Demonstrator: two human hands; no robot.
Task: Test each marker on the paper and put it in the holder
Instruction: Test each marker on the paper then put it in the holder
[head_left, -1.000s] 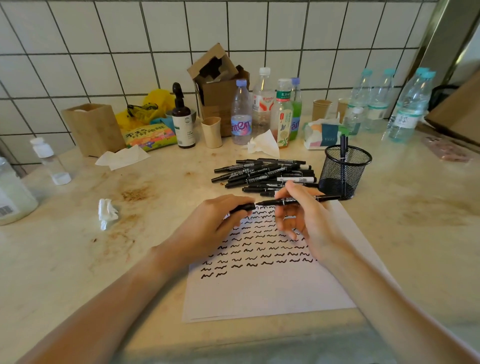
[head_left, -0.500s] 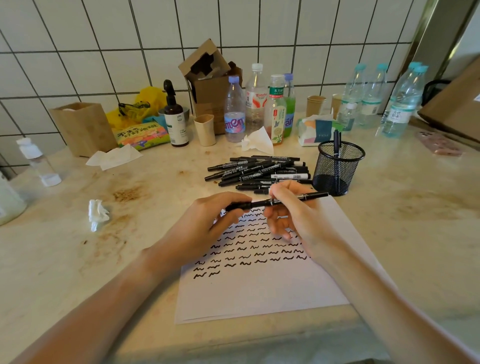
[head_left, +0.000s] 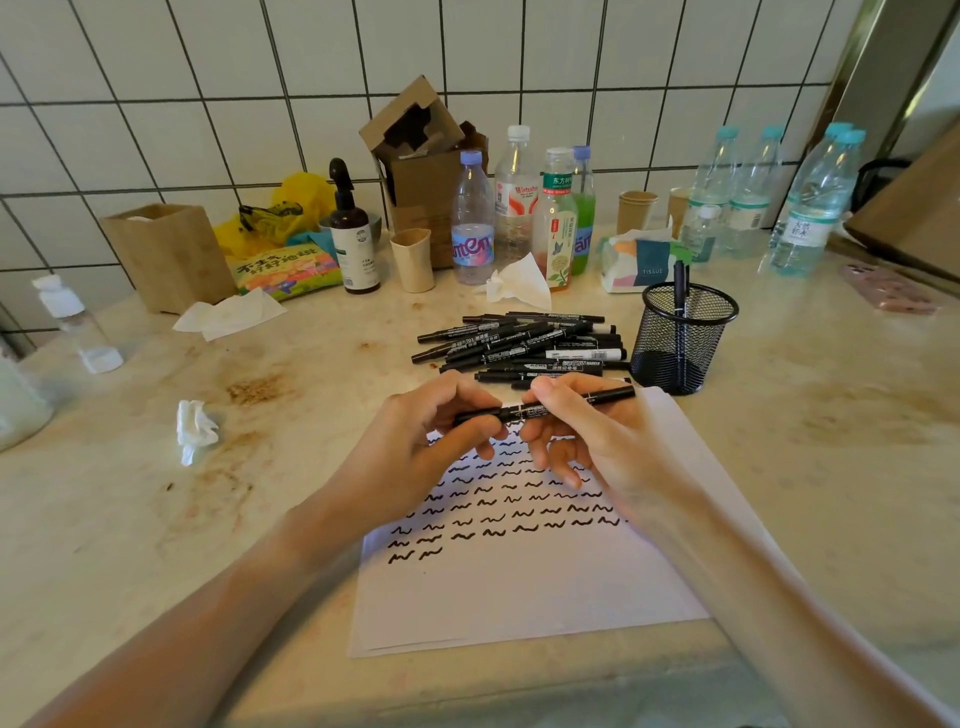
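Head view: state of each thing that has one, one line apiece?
held marker: level above the paper, gripped by both hands
left hand: grips the marker's left end
right hand: grips its middle
paper: flat, rows of black squiggles
mesh holder: upright, one marker inside
marker pile: lying loose beside the holder

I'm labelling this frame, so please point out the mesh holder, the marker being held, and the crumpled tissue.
mesh holder (head_left: 670, 345): head view, front of its mesh wall.
held marker (head_left: 608, 396): head view, bare barrel right of the fingers.
crumpled tissue (head_left: 193, 428): head view, its middle.
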